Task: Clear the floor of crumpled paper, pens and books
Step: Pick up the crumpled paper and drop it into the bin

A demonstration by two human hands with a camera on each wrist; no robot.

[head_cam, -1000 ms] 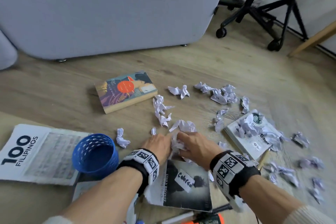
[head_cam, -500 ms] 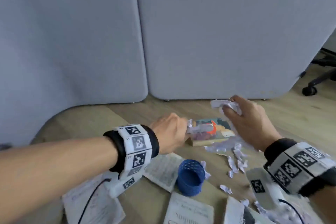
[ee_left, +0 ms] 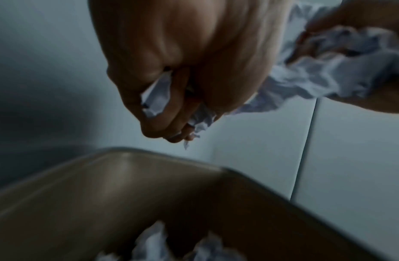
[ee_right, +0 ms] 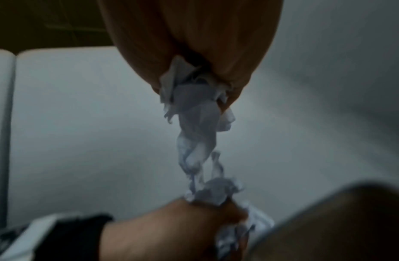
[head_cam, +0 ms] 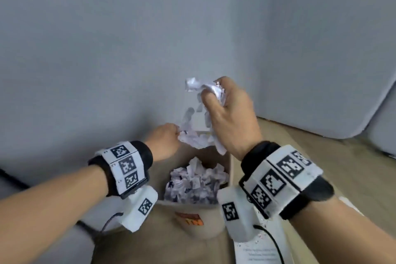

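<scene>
Head view: both hands are raised over an open cardboard box [head_cam: 230, 169] that stands against grey partition panels [head_cam: 128, 49]. The left hand [head_cam: 165, 142] is clenched round a wad of crumpled paper [head_cam: 194, 138] just above the box mouth. The right hand [head_cam: 230, 118], higher, grips a second wad of crumpled paper [head_cam: 200, 87], with pieces hanging below the fist. Inside the box lies a heap of paper balls [head_cam: 195, 180]. Tagged wristbands [head_cam: 125, 166] sit on both wrists. A printed sheet [head_cam: 259, 255] lies at bottom right, on the wooden floor [head_cam: 321, 152].

Left wrist view: shows what the head view hides, the underside of the left hand [ee_left: 178, 70]. Fingers are curled tight, with paper squeezed out between them. The brown box wall [ee_left: 126, 194] is below; image blurred.

Right wrist view: the right hand [ee_right: 189, 44] pinches paper at its fingertips, and a blurred string of crumpled paper [ee_right: 198, 137] runs down to the left hand [ee_right: 171, 229]. Whether the pieces are joined or falling cannot be told.
</scene>
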